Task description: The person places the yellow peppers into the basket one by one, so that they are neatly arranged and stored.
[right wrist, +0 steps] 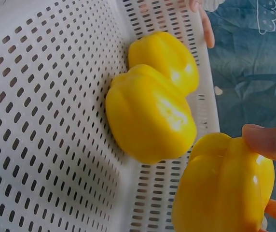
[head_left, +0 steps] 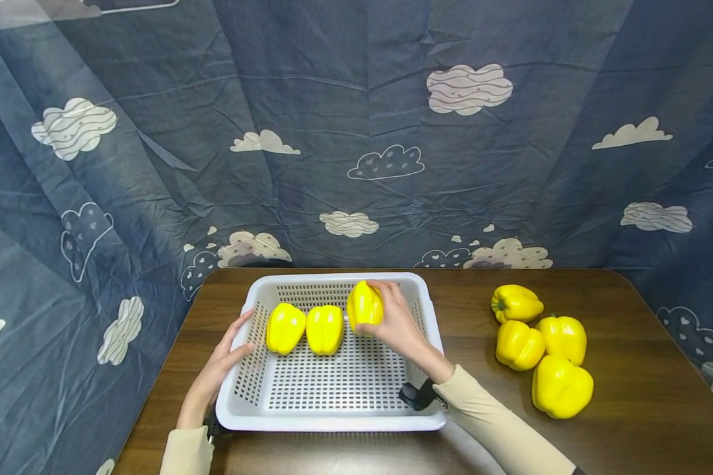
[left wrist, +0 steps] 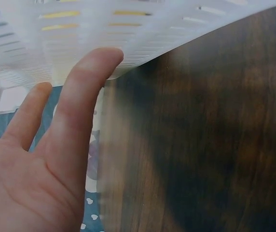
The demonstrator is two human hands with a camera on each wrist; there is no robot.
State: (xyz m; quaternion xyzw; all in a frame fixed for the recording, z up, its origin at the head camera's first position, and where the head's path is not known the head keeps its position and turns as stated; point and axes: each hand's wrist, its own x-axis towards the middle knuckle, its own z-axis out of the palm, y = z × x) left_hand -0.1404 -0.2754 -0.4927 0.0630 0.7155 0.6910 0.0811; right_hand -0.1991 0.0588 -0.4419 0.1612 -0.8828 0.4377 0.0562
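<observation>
My right hand (head_left: 392,320) grips a yellow bell pepper (head_left: 364,306) inside the white perforated basket (head_left: 333,423), toward its back right. In the right wrist view the thumb and a fingertip hold this pepper (right wrist: 222,188) at its side. Two more yellow bell peppers, a left one (head_left: 285,328) and a middle one (head_left: 325,329), lie side by side in the basket's back left. At the basket's left wall my left hand (head_left: 220,366) rests with fingers spread and extended. The left wrist view shows its thumb (left wrist: 82,92) against the outside of the wall.
Several yellow bell peppers stand grouped on the brown wooden table (head_left: 642,396) right of the basket, the nearest pepper (head_left: 562,387) toward the front. A dark blue cloud-patterned curtain (head_left: 356,132) hangs behind the table and along its left side.
</observation>
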